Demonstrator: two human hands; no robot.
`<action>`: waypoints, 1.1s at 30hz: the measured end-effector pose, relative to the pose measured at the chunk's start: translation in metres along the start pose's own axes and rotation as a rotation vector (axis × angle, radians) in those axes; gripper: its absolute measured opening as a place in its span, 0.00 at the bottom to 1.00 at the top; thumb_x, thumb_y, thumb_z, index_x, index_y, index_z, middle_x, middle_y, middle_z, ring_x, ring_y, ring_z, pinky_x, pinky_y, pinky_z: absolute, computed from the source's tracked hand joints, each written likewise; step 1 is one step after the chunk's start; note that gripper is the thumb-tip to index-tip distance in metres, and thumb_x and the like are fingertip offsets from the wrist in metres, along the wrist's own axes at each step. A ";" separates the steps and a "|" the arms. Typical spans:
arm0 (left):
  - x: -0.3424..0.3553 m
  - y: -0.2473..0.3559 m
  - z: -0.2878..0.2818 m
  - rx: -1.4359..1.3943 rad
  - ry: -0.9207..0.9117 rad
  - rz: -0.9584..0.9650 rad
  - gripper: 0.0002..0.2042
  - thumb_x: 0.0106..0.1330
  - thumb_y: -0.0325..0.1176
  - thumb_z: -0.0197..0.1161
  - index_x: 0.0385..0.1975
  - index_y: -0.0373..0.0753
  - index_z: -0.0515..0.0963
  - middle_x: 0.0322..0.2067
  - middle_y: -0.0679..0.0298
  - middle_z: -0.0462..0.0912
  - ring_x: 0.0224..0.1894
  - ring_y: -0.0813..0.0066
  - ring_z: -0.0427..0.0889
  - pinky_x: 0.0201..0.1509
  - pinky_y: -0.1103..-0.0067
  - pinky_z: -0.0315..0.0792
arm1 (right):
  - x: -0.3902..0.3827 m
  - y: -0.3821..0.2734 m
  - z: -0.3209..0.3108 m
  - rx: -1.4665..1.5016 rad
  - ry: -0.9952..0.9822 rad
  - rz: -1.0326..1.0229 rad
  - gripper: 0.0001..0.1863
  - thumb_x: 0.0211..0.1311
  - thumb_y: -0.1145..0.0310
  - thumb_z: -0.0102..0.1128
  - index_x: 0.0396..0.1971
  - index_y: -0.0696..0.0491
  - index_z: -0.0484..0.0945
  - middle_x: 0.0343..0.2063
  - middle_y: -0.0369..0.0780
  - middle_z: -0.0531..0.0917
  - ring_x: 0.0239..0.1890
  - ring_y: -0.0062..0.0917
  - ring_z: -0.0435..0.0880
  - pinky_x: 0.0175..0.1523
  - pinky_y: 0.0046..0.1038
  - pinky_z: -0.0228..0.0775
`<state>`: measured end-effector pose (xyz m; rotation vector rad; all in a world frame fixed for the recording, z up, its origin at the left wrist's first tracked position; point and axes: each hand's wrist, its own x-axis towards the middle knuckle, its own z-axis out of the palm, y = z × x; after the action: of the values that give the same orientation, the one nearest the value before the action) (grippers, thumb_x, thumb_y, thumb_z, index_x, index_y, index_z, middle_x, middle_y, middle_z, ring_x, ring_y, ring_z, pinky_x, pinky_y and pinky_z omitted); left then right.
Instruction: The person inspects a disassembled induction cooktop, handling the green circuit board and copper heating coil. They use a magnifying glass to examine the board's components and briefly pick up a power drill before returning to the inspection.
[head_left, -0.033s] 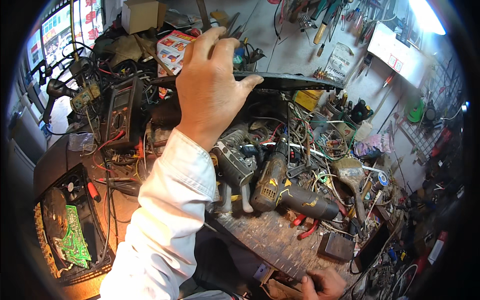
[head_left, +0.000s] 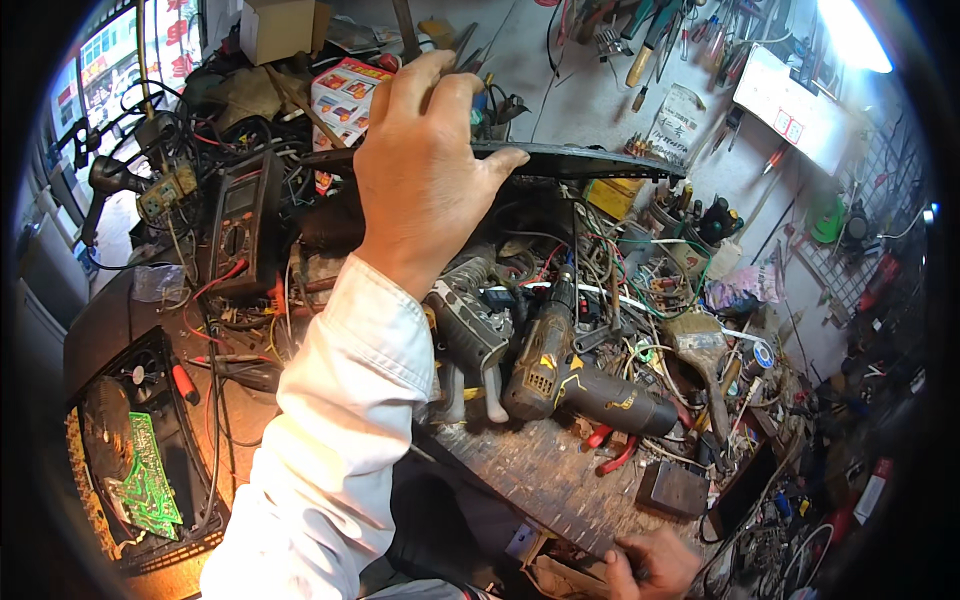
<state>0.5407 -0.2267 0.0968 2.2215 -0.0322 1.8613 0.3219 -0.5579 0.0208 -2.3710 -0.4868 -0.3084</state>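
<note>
My left hand reaches up across the bench in a white sleeve, its back toward me. Its fingers are hooked over a thin dark panel seen almost edge-on, and the thumb lies along the rim. At the lower right, my right hand is closed beside an open drawer at the bench's front edge. Whatever its curled fingers may hold is hidden. Below the panel lie a dark cordless drill and a grey-black power tool.
A multimeter stands at left, above an opened black casing with a green circuit board. Right of the drill are red-handled pliers, a paintbrush, a dark block and tangled wires. Tools hang on the wall.
My right hand has shifted slightly to the right and up by the drawer. My left hand stays on the panel.
</note>
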 end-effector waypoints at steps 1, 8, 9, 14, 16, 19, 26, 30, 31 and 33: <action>0.000 0.000 -0.001 -0.016 0.007 -0.011 0.28 0.37 0.34 0.84 0.41 0.38 0.81 0.53 0.58 0.79 0.55 0.55 0.77 0.56 0.67 0.75 | 0.009 -0.010 -0.010 -0.074 -0.073 -0.108 0.10 0.54 0.79 0.67 0.38 0.59 0.83 0.35 0.51 0.84 0.33 0.46 0.83 0.39 0.37 0.75; 0.001 -0.007 -0.008 -0.047 0.010 -0.055 0.27 0.36 0.34 0.84 0.39 0.38 0.82 0.56 0.59 0.77 0.56 0.54 0.75 0.56 0.66 0.75 | 0.183 -0.054 0.017 -0.384 -0.249 -0.449 0.09 0.52 0.69 0.68 0.29 0.58 0.82 0.28 0.46 0.81 0.34 0.45 0.80 0.39 0.43 0.72; 0.000 -0.006 -0.007 -0.058 -0.002 -0.067 0.27 0.36 0.34 0.84 0.39 0.38 0.82 0.56 0.59 0.77 0.56 0.54 0.75 0.56 0.66 0.75 | 0.208 -0.049 0.035 -0.380 -0.246 -0.489 0.10 0.53 0.67 0.68 0.28 0.58 0.81 0.29 0.48 0.81 0.36 0.47 0.80 0.41 0.44 0.73; 0.002 -0.002 -0.010 -0.133 -0.006 -0.110 0.26 0.35 0.33 0.83 0.38 0.38 0.82 0.56 0.58 0.76 0.57 0.54 0.74 0.55 0.66 0.75 | 0.280 -0.016 0.114 -0.672 -0.299 -0.484 0.15 0.51 0.59 0.69 0.31 0.56 0.84 0.35 0.50 0.85 0.43 0.50 0.82 0.49 0.46 0.73; 0.003 -0.001 -0.009 -0.159 0.004 -0.114 0.26 0.34 0.32 0.83 0.38 0.38 0.82 0.56 0.58 0.76 0.57 0.54 0.74 0.55 0.67 0.76 | 0.283 -0.003 0.133 -0.755 -0.291 -0.442 0.16 0.53 0.58 0.66 0.35 0.55 0.83 0.39 0.49 0.85 0.48 0.50 0.81 0.55 0.50 0.70; 0.003 -0.005 -0.009 -0.130 0.013 -0.118 0.26 0.34 0.32 0.83 0.38 0.38 0.82 0.56 0.58 0.76 0.56 0.54 0.74 0.55 0.67 0.76 | 0.284 0.019 0.162 -0.797 -0.246 -0.431 0.18 0.58 0.55 0.60 0.41 0.54 0.82 0.45 0.48 0.84 0.56 0.48 0.77 0.62 0.53 0.62; 0.003 -0.002 -0.009 -0.146 -0.002 -0.125 0.26 0.33 0.32 0.83 0.38 0.38 0.83 0.56 0.59 0.76 0.56 0.54 0.75 0.54 0.67 0.76 | 0.310 0.021 0.150 -0.552 -0.240 -0.233 0.18 0.53 0.52 0.69 0.33 0.51 0.79 0.39 0.46 0.84 0.47 0.43 0.81 0.53 0.43 0.72; 0.002 -0.006 -0.010 -0.113 -0.016 -0.119 0.26 0.34 0.33 0.83 0.38 0.38 0.83 0.57 0.60 0.76 0.56 0.54 0.75 0.53 0.67 0.76 | 0.336 -0.009 0.119 -0.476 -0.330 -0.168 0.20 0.51 0.51 0.71 0.29 0.53 0.76 0.33 0.48 0.84 0.41 0.46 0.82 0.47 0.42 0.76; 0.002 -0.006 -0.010 -0.114 -0.019 -0.123 0.26 0.34 0.33 0.83 0.39 0.38 0.83 0.57 0.60 0.76 0.56 0.54 0.75 0.53 0.67 0.76 | 0.337 -0.007 0.110 -0.486 -0.326 -0.181 0.20 0.52 0.52 0.70 0.28 0.54 0.76 0.30 0.49 0.84 0.40 0.48 0.83 0.46 0.43 0.76; 0.003 -0.008 -0.014 -0.102 -0.056 -0.142 0.26 0.35 0.33 0.83 0.39 0.38 0.82 0.58 0.58 0.75 0.58 0.53 0.74 0.55 0.67 0.75 | 0.319 -0.026 0.078 -0.562 -0.309 -0.209 0.18 0.53 0.56 0.68 0.28 0.57 0.77 0.30 0.53 0.83 0.38 0.50 0.82 0.43 0.46 0.74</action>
<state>0.5287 -0.2158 0.1001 2.1469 0.0198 1.6850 0.6050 -0.4047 0.0887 -2.9395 -0.8918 -0.1860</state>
